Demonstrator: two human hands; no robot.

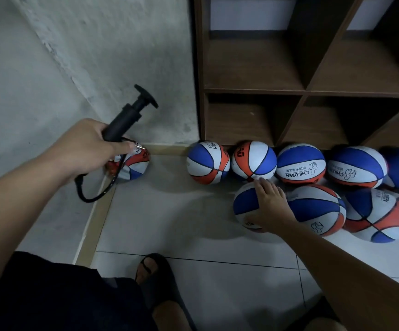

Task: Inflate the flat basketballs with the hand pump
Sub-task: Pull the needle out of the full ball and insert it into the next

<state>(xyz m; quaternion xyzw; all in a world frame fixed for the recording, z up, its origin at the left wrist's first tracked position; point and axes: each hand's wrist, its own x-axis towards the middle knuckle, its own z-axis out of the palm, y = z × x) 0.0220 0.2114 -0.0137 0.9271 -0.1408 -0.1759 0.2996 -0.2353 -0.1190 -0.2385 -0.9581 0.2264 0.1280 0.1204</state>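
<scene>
The left hand (86, 149) grips the black plastic hand pump (124, 120), its needle free, above a crumpled flat basketball (131, 167) by the wall. The right hand (269, 204) lies spread on a round blue-white-orange basketball (243, 206) among many that look inflated, so seemingly little is left.

Basketballs (301, 166) blue, white, orange panels; pump (124, 120) black; shelf (313, 91) dark brown.

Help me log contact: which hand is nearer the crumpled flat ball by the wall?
Left. The left hand, gripping the pump, is just above the flat ball; the right hand rests on another ball across the floor.
</scene>
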